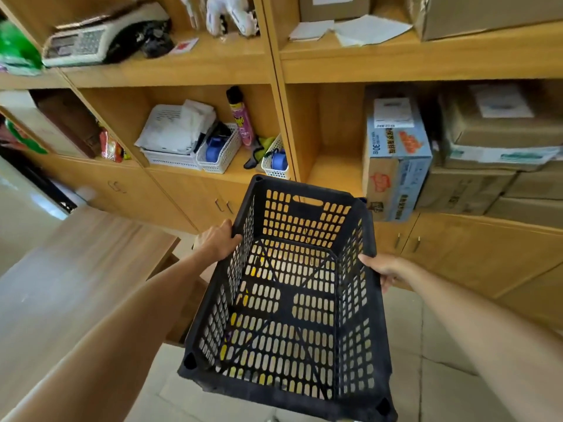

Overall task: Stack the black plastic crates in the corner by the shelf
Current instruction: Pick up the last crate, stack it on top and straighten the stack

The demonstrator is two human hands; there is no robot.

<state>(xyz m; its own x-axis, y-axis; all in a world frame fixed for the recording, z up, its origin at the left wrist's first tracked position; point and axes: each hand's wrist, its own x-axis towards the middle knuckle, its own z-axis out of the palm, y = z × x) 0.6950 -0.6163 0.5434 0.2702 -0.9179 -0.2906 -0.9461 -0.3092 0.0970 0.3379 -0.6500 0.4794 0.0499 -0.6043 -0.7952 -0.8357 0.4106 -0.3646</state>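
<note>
— While you hold it out in front of you, where does the black plastic crate (292, 300) sit?

— In the lower centre of the frame, off the floor, with its open top facing you and its far handle slot toward the wooden shelf unit (274, 71). You can see the pale floor tiles (426, 376) through the slotted bottom.

— And your hands?

— Your left hand (217, 240) grips the crate's left rim, thumb hooked over the top edge, fingers curled down the outside wall. Your right hand (387, 269) grips the right rim, thumb on the top edge, fingers wrapped underneath. Both are closed firmly on the crate.

— What lies past it?

— Just above the crate, in the middle of the frame, white slotted baskets (217, 150) stand on a shelf, holding papers and blue tape rolls, with a pink spray can (240, 117) upright behind them. At the right a blue-and-white printed carton (396, 166) stands next to stacked brown cardboard boxes (493, 166). In the upper left a weighing scale with a keypad (100, 38) rests on a higher shelf. A wooden tabletop (76, 269) fills the lower left, beneath your left forearm.
</note>
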